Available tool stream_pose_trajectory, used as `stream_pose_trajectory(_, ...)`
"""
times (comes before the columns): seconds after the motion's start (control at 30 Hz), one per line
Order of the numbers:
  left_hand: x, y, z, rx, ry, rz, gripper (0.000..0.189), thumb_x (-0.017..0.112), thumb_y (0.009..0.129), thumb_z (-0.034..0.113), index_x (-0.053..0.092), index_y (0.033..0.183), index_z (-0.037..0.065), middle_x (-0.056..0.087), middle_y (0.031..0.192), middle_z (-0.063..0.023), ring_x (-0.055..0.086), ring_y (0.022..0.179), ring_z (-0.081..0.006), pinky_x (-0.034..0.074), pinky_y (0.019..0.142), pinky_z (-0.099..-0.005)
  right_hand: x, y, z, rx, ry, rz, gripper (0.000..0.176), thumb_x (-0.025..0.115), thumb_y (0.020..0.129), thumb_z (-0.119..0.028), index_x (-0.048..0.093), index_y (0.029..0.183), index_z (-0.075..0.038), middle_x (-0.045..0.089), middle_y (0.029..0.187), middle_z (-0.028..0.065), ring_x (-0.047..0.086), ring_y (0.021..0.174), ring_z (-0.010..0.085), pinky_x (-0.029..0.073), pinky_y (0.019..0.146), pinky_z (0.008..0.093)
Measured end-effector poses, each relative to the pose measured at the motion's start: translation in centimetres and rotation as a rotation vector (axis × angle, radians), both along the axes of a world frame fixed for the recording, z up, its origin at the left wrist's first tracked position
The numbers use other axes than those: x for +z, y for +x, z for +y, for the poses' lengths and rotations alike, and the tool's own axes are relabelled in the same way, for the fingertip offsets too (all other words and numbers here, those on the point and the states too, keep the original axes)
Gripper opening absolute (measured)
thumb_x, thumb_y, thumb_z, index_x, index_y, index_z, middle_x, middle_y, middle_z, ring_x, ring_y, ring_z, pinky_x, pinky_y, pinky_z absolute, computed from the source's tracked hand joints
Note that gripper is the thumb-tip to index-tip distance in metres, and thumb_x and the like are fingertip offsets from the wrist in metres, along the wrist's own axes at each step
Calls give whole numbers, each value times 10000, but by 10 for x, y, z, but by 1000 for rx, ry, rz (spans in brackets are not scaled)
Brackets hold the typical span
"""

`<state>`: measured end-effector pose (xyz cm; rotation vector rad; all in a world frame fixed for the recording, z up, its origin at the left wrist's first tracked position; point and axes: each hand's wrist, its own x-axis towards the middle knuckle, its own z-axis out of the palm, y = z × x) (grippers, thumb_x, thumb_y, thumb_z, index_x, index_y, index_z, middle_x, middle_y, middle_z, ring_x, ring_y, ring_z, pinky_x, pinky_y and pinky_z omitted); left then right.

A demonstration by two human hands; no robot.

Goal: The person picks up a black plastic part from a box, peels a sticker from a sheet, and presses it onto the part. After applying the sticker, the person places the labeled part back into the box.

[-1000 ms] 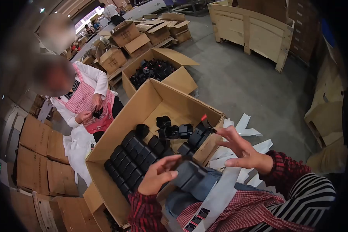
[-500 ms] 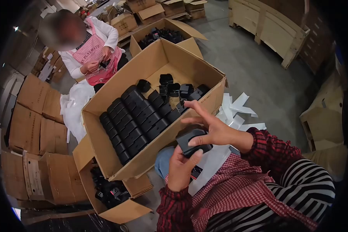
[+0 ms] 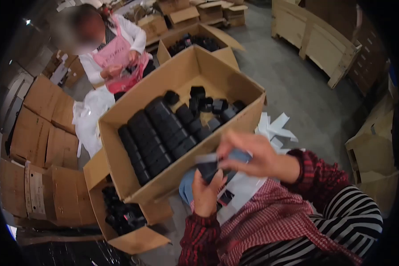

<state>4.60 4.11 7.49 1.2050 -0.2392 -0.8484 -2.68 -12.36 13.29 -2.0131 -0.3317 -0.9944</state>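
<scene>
My left hand [image 3: 206,195] grips a black plastic part [image 3: 206,169] from below, thumb on its near side, in front of the large cardboard box. A pale, blurred edge shows along the part's top. Right beside it is my right hand [image 3: 259,156], fingers bent and smeared by motion. What its fingertips hold, if anything, I cannot tell. Inside the cardboard box [image 3: 244,119], black plastic parts [image 3: 157,137] stand in tight rows on the left, with looser ones at the right. A small black and red item [image 3: 226,197] lies below my hands, near a white sheet [image 3: 244,188].
A smaller box [image 3: 139,241] of black parts sits at lower left, another box [image 3: 228,40] behind the large one. A person in a pink apron [image 3: 115,53] works across from me. White strips [image 3: 279,126] lie right of the large box; stacked cartons [image 3: 29,137] stand left.
My right hand has come off the top of the black part and moved slightly right, now blurred. The left hand still holds the part. The whole view has shifted slightly.
</scene>
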Motion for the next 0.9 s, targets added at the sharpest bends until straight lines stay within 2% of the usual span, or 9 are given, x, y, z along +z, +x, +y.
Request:
stream_pose_trajectory(0.1,-18,6,0,-80,-308,120,367,679,827,55,530,1161,19,603,1087,-52,592,934,-150,487,839,-280,18,-12,20,208,145,6,525,707,792,-7,511,1278,-30,655,889,85,631,747,220,513,665,304)
stream_pose_trajectory(0.17,-7,3,-4,-67,-270,5,374,677,825,43,527,1166,17,599,1091,-52,591,931,-150,485,842,-279,10,-10,22,297,262,135,374,694,806,-4,597,1167,-13,642,866,80,618,711,199,496,615,282)
stream_pose_trajectory(0.23,3,1,-2,-29,-71,-170,365,660,827,7,519,1163,18,590,1086,-53,592,929,-142,509,819,-278,-3,-8,18,119,271,172,314,687,807,3,621,1114,-3,630,842,69,605,701,163,475,592,262)
stream_pose_trajectory(0.33,29,-11,-8,37,-46,24,296,615,854,-19,512,1131,8,591,1065,-61,595,919,-132,552,786,-277,-16,-6,2,-173,141,156,317,679,776,43,630,1084,-16,626,835,64,597,679,153,464,558,262)
stream_pose_trajectory(0.43,31,-14,-5,18,-27,-62,286,604,870,-6,507,1139,9,594,1058,-58,593,916,-122,548,791,-277,-22,-7,-5,-466,142,133,302,678,755,57,635,1045,-14,624,827,65,590,665,134,446,535,232)
stream_pose_trajectory(0.5,28,-13,-4,34,-10,-45,291,602,869,-11,506,1144,8,595,1058,-58,592,918,-122,548,792,-277,-19,-12,-4,-457,199,157,277,671,770,54,633,1036,-12,615,825,50,585,674,107,440,528,213)
stream_pose_trajectory(0.67,18,-11,-6,-7,-35,-99,299,598,868,-19,503,1151,3,596,1059,-58,593,932,-126,550,800,-287,-19,-12,8,143,713,357,164,659,842,-38,636,1003,-14,581,855,-19,541,730,36,428,584,198)
stream_pose_trajectory(0.8,25,-13,-7,13,-57,-71,286,616,866,19,532,1140,26,601,1040,-36,603,897,-111,567,769,-284,-28,-7,11,44,747,396,160,659,842,-8,636,1000,-9,546,889,0,528,799,49,438,664,193)
stream_pose_trajectory(0.9,26,-14,-6,18,-39,-41,286,616,866,12,534,1140,25,600,1036,-30,601,901,-104,568,763,-269,-27,-7,13,-1,727,437,150,663,843,-23,640,991,-11,553,888,-1,518,779,46,428,631,192)
